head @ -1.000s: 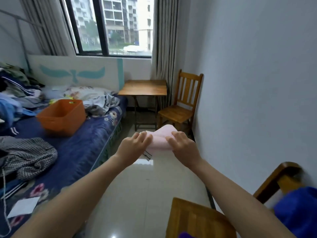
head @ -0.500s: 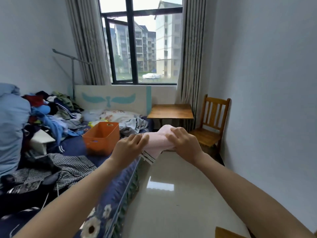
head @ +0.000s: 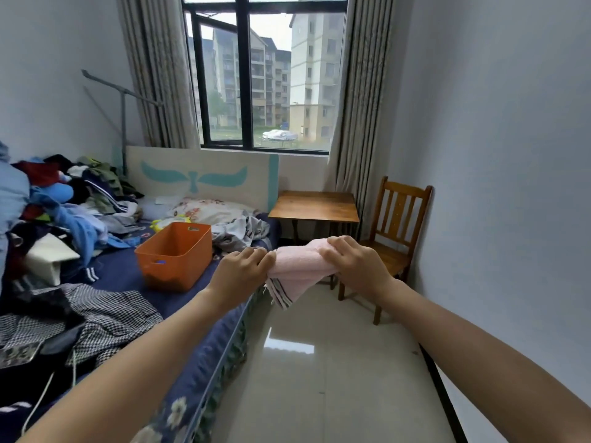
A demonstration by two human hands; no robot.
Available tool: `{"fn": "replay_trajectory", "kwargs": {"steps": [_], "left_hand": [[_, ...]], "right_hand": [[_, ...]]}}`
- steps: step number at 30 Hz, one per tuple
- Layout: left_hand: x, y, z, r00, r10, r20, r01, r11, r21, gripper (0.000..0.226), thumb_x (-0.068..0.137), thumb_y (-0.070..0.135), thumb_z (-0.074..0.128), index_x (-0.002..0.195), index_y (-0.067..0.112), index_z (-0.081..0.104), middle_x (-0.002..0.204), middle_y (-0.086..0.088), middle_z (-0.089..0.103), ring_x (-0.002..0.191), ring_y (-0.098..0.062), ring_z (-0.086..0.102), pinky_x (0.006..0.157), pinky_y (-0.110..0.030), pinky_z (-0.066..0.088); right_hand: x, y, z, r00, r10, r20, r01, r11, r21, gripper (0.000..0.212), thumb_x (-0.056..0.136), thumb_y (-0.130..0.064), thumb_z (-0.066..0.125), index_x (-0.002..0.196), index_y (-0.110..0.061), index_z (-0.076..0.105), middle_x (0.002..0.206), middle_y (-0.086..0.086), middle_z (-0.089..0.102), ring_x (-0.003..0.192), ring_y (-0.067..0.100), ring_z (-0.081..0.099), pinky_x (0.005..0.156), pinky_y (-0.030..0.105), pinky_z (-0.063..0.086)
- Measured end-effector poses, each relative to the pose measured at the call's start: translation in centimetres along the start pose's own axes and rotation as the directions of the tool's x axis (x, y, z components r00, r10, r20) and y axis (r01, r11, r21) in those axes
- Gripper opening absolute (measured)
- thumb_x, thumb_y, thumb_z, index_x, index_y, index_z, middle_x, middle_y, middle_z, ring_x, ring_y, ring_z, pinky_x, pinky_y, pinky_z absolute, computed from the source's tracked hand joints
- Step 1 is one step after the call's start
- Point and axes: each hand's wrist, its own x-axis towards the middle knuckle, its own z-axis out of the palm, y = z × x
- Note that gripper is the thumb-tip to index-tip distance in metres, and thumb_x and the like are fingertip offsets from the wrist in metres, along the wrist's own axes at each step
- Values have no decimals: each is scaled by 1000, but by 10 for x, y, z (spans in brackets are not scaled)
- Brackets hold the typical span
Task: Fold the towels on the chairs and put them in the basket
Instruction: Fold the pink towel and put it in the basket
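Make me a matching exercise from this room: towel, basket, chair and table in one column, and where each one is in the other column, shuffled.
Column one:
1 towel
2 basket
3 chair
4 table

Column two:
A on the bed
B between bed and chair
C held by left hand and right hand
D by the right wall

Pairs: 1-C, 2-A, 3-D, 4-B.
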Motion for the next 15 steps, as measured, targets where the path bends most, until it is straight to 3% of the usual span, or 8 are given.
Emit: {"fn": "replay_trajectory", "kwargs": {"steps": [9, 15], "left_hand": [[74, -1, 137, 1000, -1, 15, 1, 1000, 6, 51, 63, 13, 81, 98, 11, 44, 79, -4, 69, 60, -19, 64, 45, -27, 51], [89, 2, 217, 993, -20, 118, 27, 998, -55, 27, 77, 15, 54, 102, 11, 44, 82, -6, 69, 64, -23, 65, 46, -30, 52]], "right_hand": [[-12, 122, 89, 1000, 15, 9, -15, 999, 43, 34, 57, 5, 81, 89, -3, 72, 89, 19, 69, 76, 31, 68, 42, 32, 55], [-27, 171, 161, 999, 21, 26, -24, 994, 109, 38, 48, 8, 80, 83, -5, 73, 83, 14, 70, 70, 27, 68, 39, 28, 51]]}}
